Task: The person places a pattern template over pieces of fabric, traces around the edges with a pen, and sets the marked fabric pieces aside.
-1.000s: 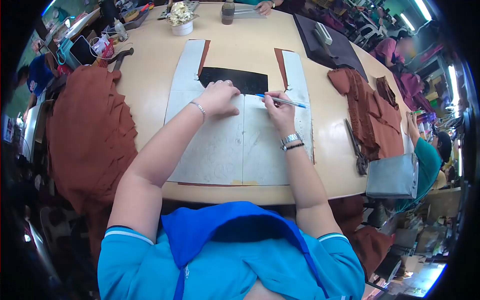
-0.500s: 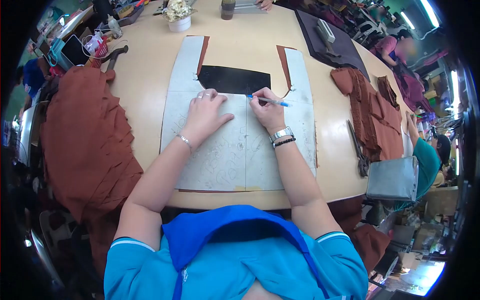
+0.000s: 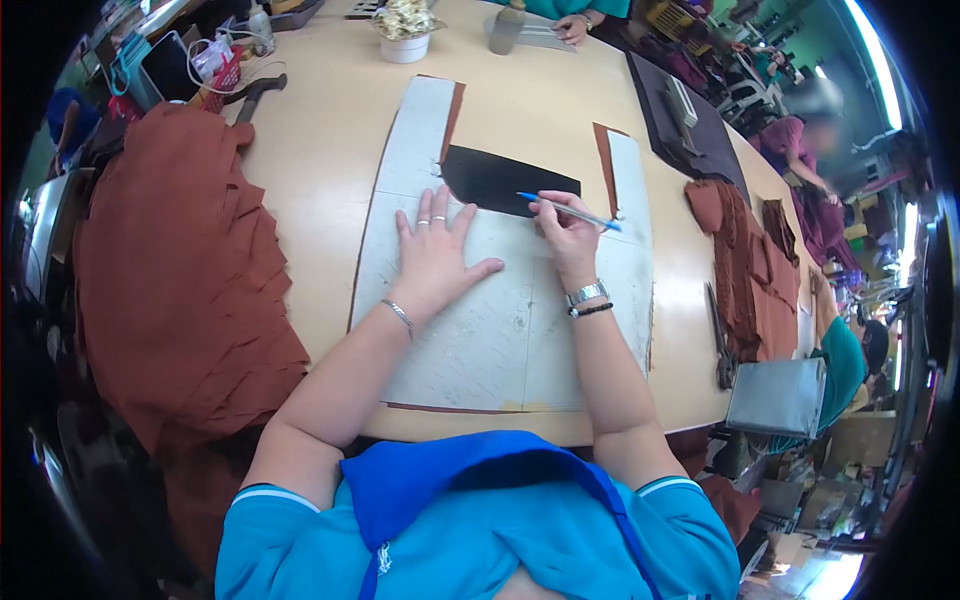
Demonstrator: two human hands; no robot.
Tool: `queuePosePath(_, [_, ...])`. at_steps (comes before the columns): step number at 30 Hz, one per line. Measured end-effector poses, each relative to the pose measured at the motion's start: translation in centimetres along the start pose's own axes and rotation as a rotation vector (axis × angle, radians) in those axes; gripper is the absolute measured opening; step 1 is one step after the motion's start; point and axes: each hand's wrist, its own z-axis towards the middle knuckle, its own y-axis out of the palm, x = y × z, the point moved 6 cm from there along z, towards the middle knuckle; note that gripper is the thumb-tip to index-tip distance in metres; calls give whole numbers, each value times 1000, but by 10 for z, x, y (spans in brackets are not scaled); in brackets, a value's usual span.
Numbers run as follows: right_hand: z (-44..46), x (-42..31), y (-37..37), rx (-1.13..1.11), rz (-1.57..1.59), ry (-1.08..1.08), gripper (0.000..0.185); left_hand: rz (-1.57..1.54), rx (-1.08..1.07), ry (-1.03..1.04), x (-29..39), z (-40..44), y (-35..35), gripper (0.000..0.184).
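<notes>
A large pale grey pattern board (image 3: 460, 345) with faint handwriting lies on the table, with brown fabric showing along its edges. My left hand (image 3: 437, 250) rests flat on the board, fingers spread, just below the left side of its cut-out. A blue-tipped pen (image 3: 590, 217) is pinched in my right hand (image 3: 570, 245) near the cut-out's lower edge. Its tip is over a black flat piece (image 3: 512, 180) that lies inside the cut-out. Whether the tip touches that piece I cannot tell.
Brown fabric stacks lie left (image 3: 175, 280) and right (image 3: 760, 270). Scissors (image 3: 722, 345) are by the right stack, a hammer (image 3: 260, 92) at upper left. A white tub (image 3: 404, 48) and a co-worker's hand (image 3: 573, 30) are at the far side. A metal box (image 3: 775, 395) stands right.
The view has shifted, so the table contents appear farther right and lower. My left hand has spread its fingers and moved slightly left on the board. The pen tip is now over the black piece.
</notes>
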Motion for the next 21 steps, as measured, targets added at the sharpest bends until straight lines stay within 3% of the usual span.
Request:
queuePosePath(9, [35,1,101,-166,-125,-213,12,-17,22,13,-2,2,1,91])
queuePosePath(21, [33,-6,103,-120,-349,-289,13,4,38,19,-1,1,3,92])
